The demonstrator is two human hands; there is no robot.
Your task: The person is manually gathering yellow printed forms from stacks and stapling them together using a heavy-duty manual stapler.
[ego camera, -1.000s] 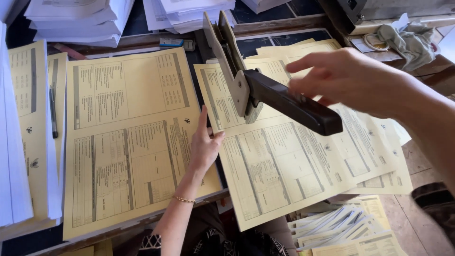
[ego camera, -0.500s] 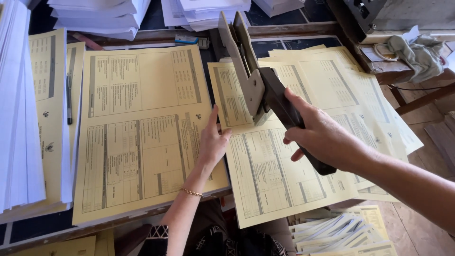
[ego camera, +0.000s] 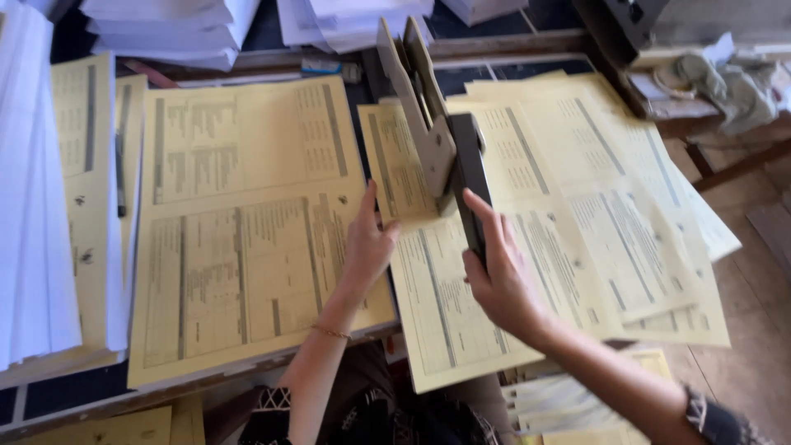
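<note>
**Long-arm stapler over the yellow forms**

My right hand [ego camera: 503, 280] has its fingers wrapped tight round the dark handle of the long-arm stapler [ego camera: 445, 140]. The stapler stands tilted up over the middle of the table, its grey metal arm rising toward the far edge and its handle pointing down at me. My left hand [ego camera: 367, 243] lies flat, fingers together and stretched out, pressing on the near left edge of the fanned stack of yellow forms [ego camera: 593, 222]. It grips nothing.

That stack spreads across the right half of the table, and its front sheets hang over the near edge. Just to its left lies a second pile of yellow forms [ego camera: 239, 231], squared up and reaching to the near edge. Further left sit narrower yellow sheets [ego camera: 82, 165] with a dark pen [ego camera: 120, 177] on them, and beside those a tall pile of white paper [ego camera: 33, 206] at the left edge.

More white paper stacks [ego camera: 214, 25] line the far edge. The table [ego camera: 74, 391] itself is dark, with a wooden front rail. At the far right corner a crumpled grey cloth [ego camera: 725, 82] lies on a wooden shelf, and bare brown floor [ego camera: 758, 330] shows below it.
</note>
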